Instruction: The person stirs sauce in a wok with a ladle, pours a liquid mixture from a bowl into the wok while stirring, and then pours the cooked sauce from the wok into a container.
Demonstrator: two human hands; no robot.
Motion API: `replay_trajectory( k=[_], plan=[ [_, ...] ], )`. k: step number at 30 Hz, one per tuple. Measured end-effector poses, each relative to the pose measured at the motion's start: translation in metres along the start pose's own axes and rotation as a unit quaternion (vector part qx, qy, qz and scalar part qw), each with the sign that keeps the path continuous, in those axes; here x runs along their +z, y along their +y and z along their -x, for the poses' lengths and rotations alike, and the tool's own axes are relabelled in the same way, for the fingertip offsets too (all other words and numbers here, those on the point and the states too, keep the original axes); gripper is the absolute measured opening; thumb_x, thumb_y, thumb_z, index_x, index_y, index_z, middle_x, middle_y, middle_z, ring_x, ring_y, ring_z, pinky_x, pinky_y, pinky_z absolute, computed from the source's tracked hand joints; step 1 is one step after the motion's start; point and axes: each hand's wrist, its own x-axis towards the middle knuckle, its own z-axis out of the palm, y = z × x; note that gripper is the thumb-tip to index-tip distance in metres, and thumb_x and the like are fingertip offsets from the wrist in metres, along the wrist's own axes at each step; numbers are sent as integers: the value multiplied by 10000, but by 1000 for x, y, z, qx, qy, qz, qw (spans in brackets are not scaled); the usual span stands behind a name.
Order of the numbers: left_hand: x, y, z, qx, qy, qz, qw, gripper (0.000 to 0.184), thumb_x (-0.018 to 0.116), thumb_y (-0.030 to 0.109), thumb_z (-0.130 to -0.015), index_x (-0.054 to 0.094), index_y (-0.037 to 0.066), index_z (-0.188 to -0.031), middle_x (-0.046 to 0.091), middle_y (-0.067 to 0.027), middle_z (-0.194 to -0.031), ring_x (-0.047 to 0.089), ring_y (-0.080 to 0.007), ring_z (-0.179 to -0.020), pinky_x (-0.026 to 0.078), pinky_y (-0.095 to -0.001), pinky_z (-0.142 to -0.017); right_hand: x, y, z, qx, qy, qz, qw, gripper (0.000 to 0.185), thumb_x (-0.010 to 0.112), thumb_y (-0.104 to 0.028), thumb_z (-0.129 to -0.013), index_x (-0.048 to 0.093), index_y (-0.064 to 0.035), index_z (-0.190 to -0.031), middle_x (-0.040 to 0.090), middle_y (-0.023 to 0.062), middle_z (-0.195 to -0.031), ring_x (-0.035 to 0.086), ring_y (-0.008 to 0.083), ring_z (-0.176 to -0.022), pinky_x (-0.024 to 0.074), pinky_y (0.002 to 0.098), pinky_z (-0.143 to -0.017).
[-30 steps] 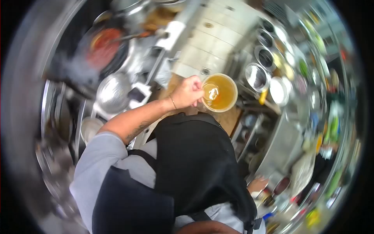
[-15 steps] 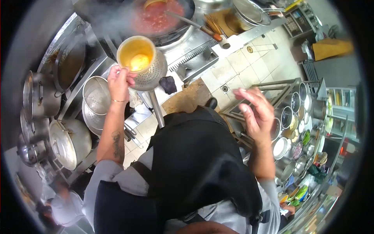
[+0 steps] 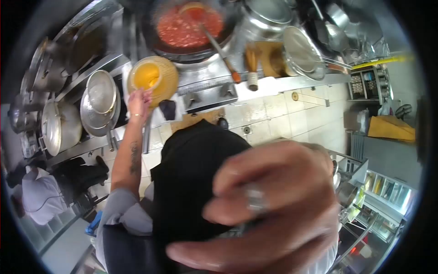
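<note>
My left hand (image 3: 139, 104) pinches the near rim of a pale container (image 3: 145, 89) with yellow contents. The container sits over a round perforated strainer (image 3: 169, 82), whose handle points toward me; whether it rests inside is unclear. A crumpled dark cloth (image 3: 168, 110) lies beside the strainer. My right hand (image 3: 278, 205) looms large and blurred, close to the camera. Its fingers are curled but apart, a ring on one of them, and nothing shows in its grasp.
A wok (image 3: 191, 51) of chunky red sauce with a ladle (image 3: 219, 52) stands at the back. Left are mesh sieves (image 3: 101, 91) and a lidded pot (image 3: 61, 128). More strainers (image 3: 303, 50) stand right. Another person (image 3: 43, 194) is at the lower left.
My right hand has come up from the right side to near the camera. The view has shifted, and my left hand still grips the container, now seen lower against the strainer.
</note>
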Motion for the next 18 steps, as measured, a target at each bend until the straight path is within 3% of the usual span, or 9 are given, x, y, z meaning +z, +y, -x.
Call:
replay_trajectory(
  k=[4,6,7,8,9,11,15,17,18],
  plan=[
    [28,-4,9,25,57,3,998,140,609,215,-1010,561,88,-1044,719,-123,-845,596,-130,-589,526,-272,-561,-57,14,17,-41,6,-53,998,139,698,-161,-953,800,-132,-1044,776,102,-1004,690,134,-721,561,268,-628],
    [32,-8,8,22,70,13,997,168,617,237,-1012,564,81,-1048,717,-120,-851,594,-140,-580,524,-283,-554,-84,48,33,-72,32,-116,990,148,660,-170,-975,774,-76,-982,775,75,-956,701,147,-735,582,278,-676],
    [32,-10,11,30,87,18,996,168,617,237,-1012,564,81,-1048,717,-120,-851,594,-140,-580,524,-283,-554,-94,42,54,121,51,-145,981,191,623,-168,-990,747,-29,-1033,759,119,-950,695,193,-729,577,311,-678],
    [32,-9,10,24,80,11,996,179,610,238,-1008,553,82,-1075,715,-120,-859,592,-143,-590,518,-279,-557,-108,30,58,373,20,8,928,173,629,-137,-991,725,-19,-1073,741,118,-880,679,178,-768,532,275,-670],
    [31,-9,8,18,70,5,997,194,602,239,-1004,541,83,-1102,712,-121,-868,590,-145,-599,512,-275,-561,-92,64,91,310,169,-48,934,287,618,-132,-1019,672,13,-1261,747,143,-946,694,188,-852,554,280,-760],
    [26,-14,9,18,80,13,997,208,607,249,-1005,539,83,-1111,711,-120,-866,597,-146,-602,519,-278,-563,-98,114,144,432,125,-38,893,350,599,-54,-1024,633,-17,-1371,737,113,-1007,662,130,-880,558,281,-768],
    [13,-10,30,-26,63,16,998,277,638,306,-1004,541,82,-1134,709,-116,-860,617,-152,-611,541,-285,-572,-78,168,253,588,67,100,800,382,646,-103,-1017,630,-62,-1397,713,39,-982,637,101,-873,525,247,-766],
    [5,-14,41,-23,67,14,997,345,664,359,-998,539,70,-1138,702,-110,-885,610,-142,-633,547,-285,-581,-56,199,289,597,90,88,792,432,658,-177,-1018,590,-42,-1423,692,64,-1041,630,128,-917,519,267,-804],
    [3,-20,46,30,106,-75,991,439,692,405,-974,544,33,-1154,702,-138,-942,644,-182,-702,557,-309,-613,-44,217,297,646,103,39,755,474,665,-240,-1016,556,-35,-1429,679,99,-1094,642,166,-944,530,303,-839]
  ],
)
